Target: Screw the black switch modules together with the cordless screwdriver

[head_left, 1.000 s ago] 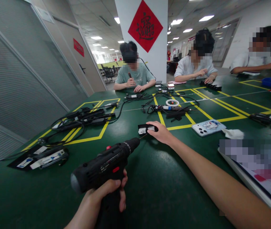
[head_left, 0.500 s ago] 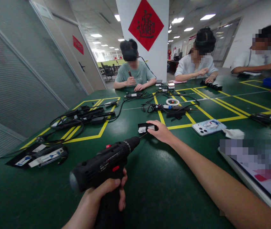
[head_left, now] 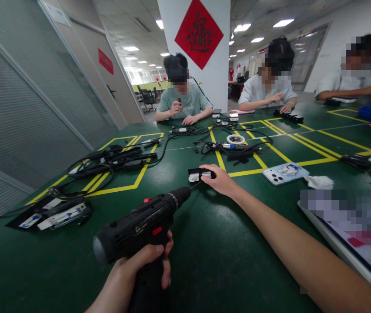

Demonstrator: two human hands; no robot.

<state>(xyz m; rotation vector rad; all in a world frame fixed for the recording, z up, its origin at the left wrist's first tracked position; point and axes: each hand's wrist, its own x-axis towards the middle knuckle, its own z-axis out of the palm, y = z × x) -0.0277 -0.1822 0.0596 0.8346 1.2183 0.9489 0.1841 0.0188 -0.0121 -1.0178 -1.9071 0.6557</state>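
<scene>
My left hand (head_left: 138, 261) is wrapped round the grip of a black power drill (head_left: 138, 222) with red buttons. A thin bit sticks out of its chuck, pointing away and to the right. The bit's tip lies close to a small black piece with a white label (head_left: 198, 175) on the table; I cannot tell whether they touch. My right hand (head_left: 219, 180) has its fingers closed over the right end of that piece, partly hiding it.
Black cables and devices (head_left: 116, 156) lie at the left, with labelled black pieces (head_left: 61, 213) nearer. Beyond my right hand are a cabled tool (head_left: 234, 147) and a tape roll (head_left: 235, 139). A phone (head_left: 285, 173), tissue (head_left: 319, 181) and screen device (head_left: 351, 234) lie right. Several people sit around.
My hands, the drill and the labelled piece hold nearly the same pose. The view has shifted very slightly. Across the table, a person's raised hand with a small tool has moved a little.
</scene>
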